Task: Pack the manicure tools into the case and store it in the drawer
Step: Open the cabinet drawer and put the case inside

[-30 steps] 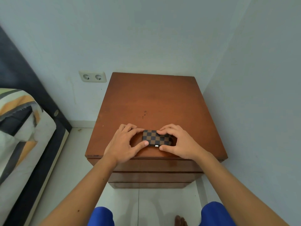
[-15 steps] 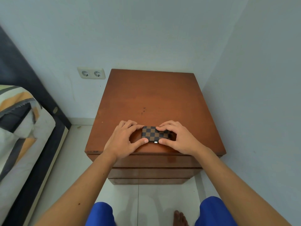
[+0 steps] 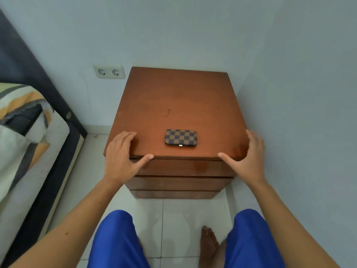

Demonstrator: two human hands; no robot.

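Note:
A closed checkered brown-and-black manicure case [image 3: 181,137] lies flat on the wooden nightstand's top [image 3: 177,97], near the front edge, with a small metal clasp facing me. No loose tools are visible. My left hand [image 3: 121,153] rests spread over the front left corner of the top, thumb along the front edge. At the front right corner my right hand [image 3: 245,153] lies the same way. Both hands are apart from the case and hold nothing. The top drawer front [image 3: 183,168] below the edge is closed.
Two more closed drawer fronts [image 3: 177,183] sit below the top one. A wall stands close on the right [image 3: 299,113]. A bed with a striped cover [image 3: 23,132] is on the left, a double socket [image 3: 109,72] on the back wall. My knees and bare feet are on the tiled floor [image 3: 173,219].
Both hands have let go of the case and moved apart to the nightstand's front corners. The case now lies alone and closed on the top.

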